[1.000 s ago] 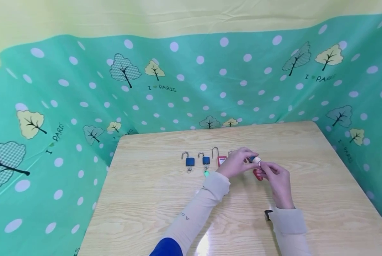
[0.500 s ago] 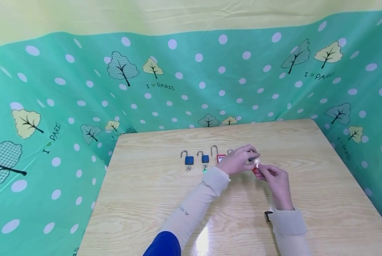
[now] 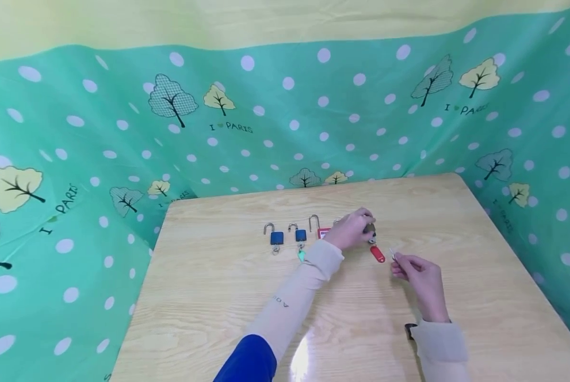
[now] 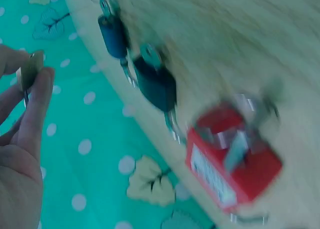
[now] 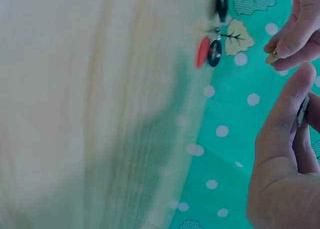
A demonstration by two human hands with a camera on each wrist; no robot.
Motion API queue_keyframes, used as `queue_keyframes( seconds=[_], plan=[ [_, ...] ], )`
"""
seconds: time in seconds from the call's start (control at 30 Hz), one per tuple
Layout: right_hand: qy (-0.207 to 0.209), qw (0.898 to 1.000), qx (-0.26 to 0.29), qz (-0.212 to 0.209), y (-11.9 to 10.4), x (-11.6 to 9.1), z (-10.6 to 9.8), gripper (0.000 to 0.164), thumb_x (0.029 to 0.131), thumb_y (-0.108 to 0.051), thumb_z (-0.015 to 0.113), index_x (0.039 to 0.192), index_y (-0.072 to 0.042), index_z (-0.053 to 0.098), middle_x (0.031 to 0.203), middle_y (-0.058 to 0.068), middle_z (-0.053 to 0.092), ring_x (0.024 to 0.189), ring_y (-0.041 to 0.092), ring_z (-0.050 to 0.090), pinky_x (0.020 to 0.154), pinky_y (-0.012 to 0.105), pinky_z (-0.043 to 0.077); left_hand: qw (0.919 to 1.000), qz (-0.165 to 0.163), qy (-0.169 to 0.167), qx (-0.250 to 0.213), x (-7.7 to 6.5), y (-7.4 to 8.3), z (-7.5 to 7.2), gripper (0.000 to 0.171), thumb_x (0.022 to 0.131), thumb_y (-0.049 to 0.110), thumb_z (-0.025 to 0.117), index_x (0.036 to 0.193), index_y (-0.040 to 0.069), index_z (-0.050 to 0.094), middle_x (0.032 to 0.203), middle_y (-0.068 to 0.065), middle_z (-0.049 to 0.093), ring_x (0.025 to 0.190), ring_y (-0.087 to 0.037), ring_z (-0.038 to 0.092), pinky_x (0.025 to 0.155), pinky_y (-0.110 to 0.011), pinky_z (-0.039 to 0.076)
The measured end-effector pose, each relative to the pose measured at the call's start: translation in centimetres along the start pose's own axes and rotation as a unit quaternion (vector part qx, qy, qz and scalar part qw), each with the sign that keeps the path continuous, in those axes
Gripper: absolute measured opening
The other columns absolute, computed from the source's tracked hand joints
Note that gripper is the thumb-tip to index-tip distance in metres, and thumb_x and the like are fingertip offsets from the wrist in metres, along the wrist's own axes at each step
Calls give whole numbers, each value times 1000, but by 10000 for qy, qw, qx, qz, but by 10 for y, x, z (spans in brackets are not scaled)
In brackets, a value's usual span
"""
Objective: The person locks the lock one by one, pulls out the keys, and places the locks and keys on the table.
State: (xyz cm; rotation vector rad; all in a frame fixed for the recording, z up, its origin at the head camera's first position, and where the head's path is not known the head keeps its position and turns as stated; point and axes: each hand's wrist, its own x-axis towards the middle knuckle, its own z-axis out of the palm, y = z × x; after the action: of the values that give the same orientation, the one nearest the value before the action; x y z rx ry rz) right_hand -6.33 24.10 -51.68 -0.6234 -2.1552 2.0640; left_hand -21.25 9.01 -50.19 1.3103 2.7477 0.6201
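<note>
The left hand (image 3: 349, 232) pinches a small brass-coloured metal padlock (image 4: 30, 71) between thumb and fingers, raised above the bench (image 3: 361, 329). The right hand (image 3: 422, 278), apart from it and nearer the person, pinches a slim silver metal key (image 3: 393, 254), its end showing past the fingertips. The brass padlock and the key are not touching.

Between the hands, in the head view, lies a red oval plastic tag (image 3: 378, 254); the right wrist view shows it beside a dark rounded padlock (image 5: 214, 53). Left of the left hand stretches a row: a red padlock with a white label (image 3: 324, 233), partly covered by that hand, then a blue padlock with a mint-green tag (image 3: 301, 235), then another blue padlock (image 3: 277, 242) with a metal ring (image 3: 276, 250). Their shackles point away from the person. Beyond the bench hangs a green curtain with white dots and printed trees (image 3: 266, 138).
</note>
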Motion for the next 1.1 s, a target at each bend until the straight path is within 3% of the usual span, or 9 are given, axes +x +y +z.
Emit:
queue_keyframes(
  seconds=[0.1,0.2,0.33,0.5,0.63,0.87,1.1],
  plan=[
    [-193,9991,-382,72,-1,4,-4,48,87,-32,63,111,10,58,98,23,64,83,25,66,75,33,54,9992,-120,-224,-296,9,-1,4,42,85,25,66,124,11,57,126,2,51,109,-9,53,89,-11,41],
    [-331,9925,-1177,30,-1,9,-7,47,89,-35,60,109,7,61,97,22,65,81,26,66,73,32,54,9983,-251,-311,-435,15,0,14,46,84,26,67,127,14,55,129,2,50,113,-10,51,94,-14,38],
    [-291,9705,-2382,-247,-2,17,-11,39,91,-33,57,100,3,67,85,15,68,72,24,66,64,29,54,9981,-259,-324,-451,25,1,29,48,85,27,66,129,16,53,129,4,51,112,-7,51,96,-14,36],
    [-221,9406,-3338,-582,-7,37,-7,30,93,-26,55,87,0,70,69,7,67,59,18,62,59,28,47,9992,-302,-177,-169,39,-3,40,43,83,29,68,123,18,58,120,8,58,110,-6,51,96,-14,36],
    [-188,9278,-3697,-464,-13,51,1,30,93,-25,54,79,-3,68,62,4,65,53,16,60,57,29,40,9987,-485,-119,-76,46,-5,41,40,81,28,72,118,19,61,113,9,62,108,-7,53,93,-16,40],
    [-494,9195,-3900,28,-10,61,1,29,95,-24,50,78,-3,61,58,4,61,49,17,55,52,30,37,9981,-513,-345,9,54,-2,46,34,80,32,71,113,25,64,106,12,64,100,-5,54,89,-16,42],
    [-520,8856,-4616,62,-2,62,-4,38,91,-33,51,62,-10,55,52,1,55,49,19,49,45,31,35,9988,-171,-187,428,49,7,64,13,85,32,65,97,29,71,86,17,64,90,-6,54,81,-17,44]
  ],
)
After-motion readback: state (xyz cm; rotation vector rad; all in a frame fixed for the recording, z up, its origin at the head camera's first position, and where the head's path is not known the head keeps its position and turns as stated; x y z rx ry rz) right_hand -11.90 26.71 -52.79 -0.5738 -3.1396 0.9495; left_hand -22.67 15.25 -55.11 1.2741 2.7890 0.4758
